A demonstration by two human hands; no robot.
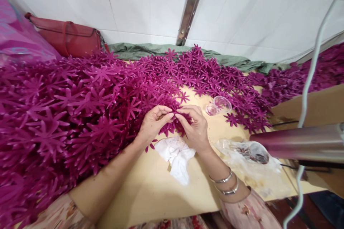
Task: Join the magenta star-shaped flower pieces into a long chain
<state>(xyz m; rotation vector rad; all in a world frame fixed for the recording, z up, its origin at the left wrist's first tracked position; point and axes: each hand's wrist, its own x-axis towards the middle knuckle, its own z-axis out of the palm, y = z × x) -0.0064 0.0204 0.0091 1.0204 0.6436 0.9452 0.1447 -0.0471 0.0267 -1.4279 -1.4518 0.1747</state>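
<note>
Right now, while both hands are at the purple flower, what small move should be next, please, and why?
Perhaps a light press with the right hand while the left hand steadies the purple flower: the fingers of both hands meet at it and partly hide it, so a gentle move seems safest.

At the centre of the frame we see the held magenta piece [174,110], deep in colour and small in its visible part; it is mostly covered, and we cannot make out its full outline or tilt.
</note>
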